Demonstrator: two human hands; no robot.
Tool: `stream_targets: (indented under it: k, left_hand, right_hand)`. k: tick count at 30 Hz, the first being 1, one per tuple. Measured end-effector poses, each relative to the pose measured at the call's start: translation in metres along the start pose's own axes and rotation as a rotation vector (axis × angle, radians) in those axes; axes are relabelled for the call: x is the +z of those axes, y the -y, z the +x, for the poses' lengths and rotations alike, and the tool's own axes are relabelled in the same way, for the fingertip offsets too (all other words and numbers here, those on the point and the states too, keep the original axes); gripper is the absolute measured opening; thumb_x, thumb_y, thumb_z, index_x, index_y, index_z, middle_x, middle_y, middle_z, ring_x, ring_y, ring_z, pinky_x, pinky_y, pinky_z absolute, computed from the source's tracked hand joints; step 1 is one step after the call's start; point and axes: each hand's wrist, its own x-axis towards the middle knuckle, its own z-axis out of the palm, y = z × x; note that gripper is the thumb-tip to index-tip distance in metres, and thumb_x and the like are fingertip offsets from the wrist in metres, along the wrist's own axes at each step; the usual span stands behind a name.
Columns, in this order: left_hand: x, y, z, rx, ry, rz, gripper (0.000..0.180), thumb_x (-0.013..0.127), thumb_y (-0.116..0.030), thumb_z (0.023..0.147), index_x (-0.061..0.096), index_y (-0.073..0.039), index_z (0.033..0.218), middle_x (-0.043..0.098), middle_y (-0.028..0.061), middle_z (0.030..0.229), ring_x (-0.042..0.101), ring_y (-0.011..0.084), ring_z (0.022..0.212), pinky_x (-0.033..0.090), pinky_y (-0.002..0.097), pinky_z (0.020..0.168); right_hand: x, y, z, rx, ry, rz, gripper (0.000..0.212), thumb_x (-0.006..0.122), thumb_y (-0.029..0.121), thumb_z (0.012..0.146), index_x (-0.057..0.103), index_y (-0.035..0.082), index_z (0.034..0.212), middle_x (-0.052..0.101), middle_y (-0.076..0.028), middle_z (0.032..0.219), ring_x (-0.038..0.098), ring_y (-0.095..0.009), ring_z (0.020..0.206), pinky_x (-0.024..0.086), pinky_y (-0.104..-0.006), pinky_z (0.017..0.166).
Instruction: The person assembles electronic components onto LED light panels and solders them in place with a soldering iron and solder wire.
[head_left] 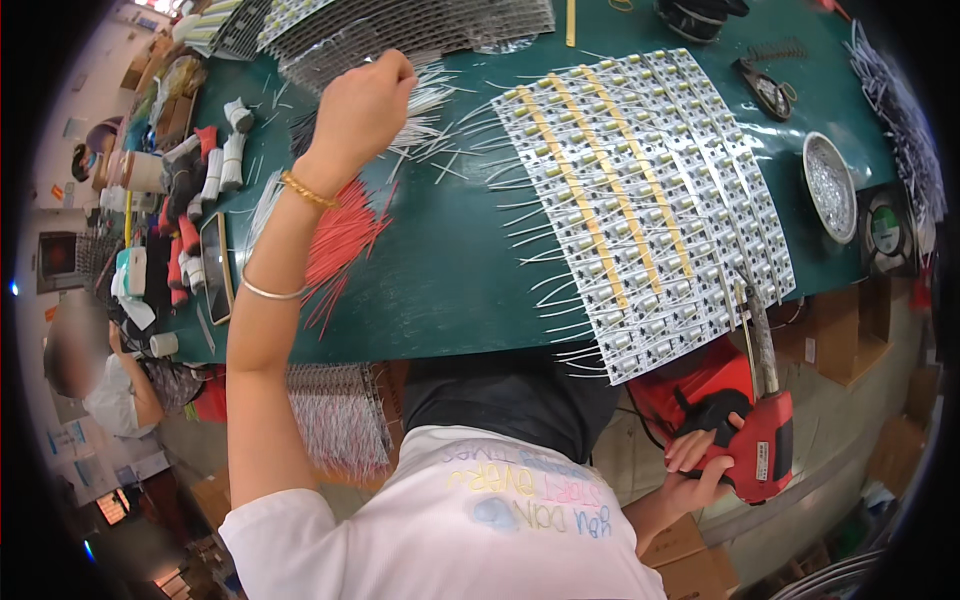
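My left hand (362, 108) is raised over a loose pile of white wires (428, 108), its fingers closed together; what they hold, if anything, is hidden. My right hand (703, 462) grips a red and black soldering gun (765, 455) at the table's front edge. The gun's metal tip reaches up over the lower right part of a large white circuit board panel (655, 330); I cannot tell whether it touches. Rows of small components cover the panel, with yellow tape strips (570, 185) across it. White wires stick out along its left side. Red wires (343, 240) lie below my left wrist.
Stacked board panels (400, 40) stand at the back. A round metal dish (828, 188) of small shiny bits, a tape roll (886, 228) and a wire bundle (900, 130) are at right. Wire bundles and a phone-like slab (215, 268) line the left. Another person (115, 400) sits far left.
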Motion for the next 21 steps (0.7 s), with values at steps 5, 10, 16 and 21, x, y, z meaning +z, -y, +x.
stream_targets:
  k: [5,10,16,21]
  left_hand:
    - [-0.008,-0.065,0.001,-0.118,0.051,-0.649,0.012,0.061,-0.011,0.082,0.058,0.0,0.085,0.06,0.0054,0.066,0.057,0.0103,0.059,0.044,0.0234,0.054]
    - [-0.024,-0.152,-0.004,-0.284,0.397,-0.933,0.01,0.062,-0.009,0.083,0.058,0.001,0.082,0.059,0.0013,0.066,0.055,0.006,0.059,0.041,0.0189,0.051]
    - [0.018,-0.231,-0.012,0.152,0.343,-0.949,0.009,0.063,-0.006,0.082,0.058,0.001,0.08,0.057,-0.0014,0.065,0.044,0.002,0.048,0.033,0.0184,0.043]
    - [0.034,-0.254,-0.009,0.111,0.414,-0.89,0.013,0.066,-0.008,0.079,0.057,0.0,0.074,0.052,-0.0013,0.054,0.041,0.0021,0.047,0.032,0.019,0.043]
  right_hand:
    - [-0.011,-0.002,-0.002,0.011,-0.002,0.014,0.062,0.047,0.041,0.091,0.03,-0.006,0.127,0.039,-0.002,0.052,0.038,-0.012,0.041,0.037,-0.0272,0.044]
    - [-0.015,-0.006,0.006,-0.01,-0.019,-0.05,0.066,0.048,0.047,0.088,0.032,-0.006,0.125,0.04,0.0,0.051,0.039,-0.011,0.039,0.038,-0.0253,0.043]
    - [-0.006,0.009,0.009,0.132,-0.213,-0.093,0.083,0.063,0.054,0.075,0.035,-0.007,0.123,0.037,0.002,0.05,0.038,-0.011,0.04,0.033,-0.0263,0.044]
    - [-0.008,0.013,0.016,0.155,-0.17,-0.157,0.078,0.058,0.06,0.076,0.038,-0.001,0.121,0.041,0.003,0.047,0.04,-0.011,0.037,0.037,-0.0246,0.042]
